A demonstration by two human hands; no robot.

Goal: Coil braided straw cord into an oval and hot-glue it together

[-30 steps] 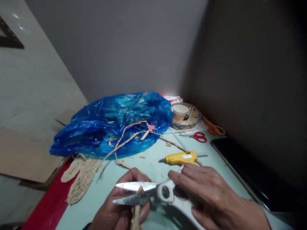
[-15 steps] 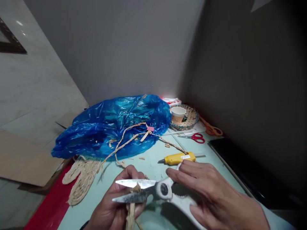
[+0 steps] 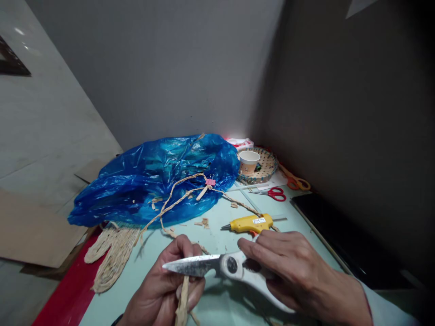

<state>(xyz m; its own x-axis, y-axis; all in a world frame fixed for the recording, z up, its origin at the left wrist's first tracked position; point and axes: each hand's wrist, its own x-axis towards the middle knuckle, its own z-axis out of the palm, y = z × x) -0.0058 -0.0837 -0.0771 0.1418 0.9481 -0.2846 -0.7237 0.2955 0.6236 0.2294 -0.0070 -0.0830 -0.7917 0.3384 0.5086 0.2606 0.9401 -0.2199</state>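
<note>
My left hand pinches a pale, twisted plant-fibre strand, whose lower end hangs below the fingers. My right hand is wrapped round the handles of white-handled scissors. Their blades are closed together across the top of the strand, in front of the left fingertips. Beyond the hands, thin braided cord runs over a blue plastic bag, with a pink binder clip on it. Just past the right hand lies a yellow glue gun.
Red-handled scissors and orange-handled scissors lie at the right, near a black flat object. A woven tray bears a paper cup. A coiled braided piece rests at the left table edge. Fibre scraps are scattered about.
The scissors' blades have closed over the strand between them. A small scrap has landed on the table beyond the left hand. The view has shifted slightly.
</note>
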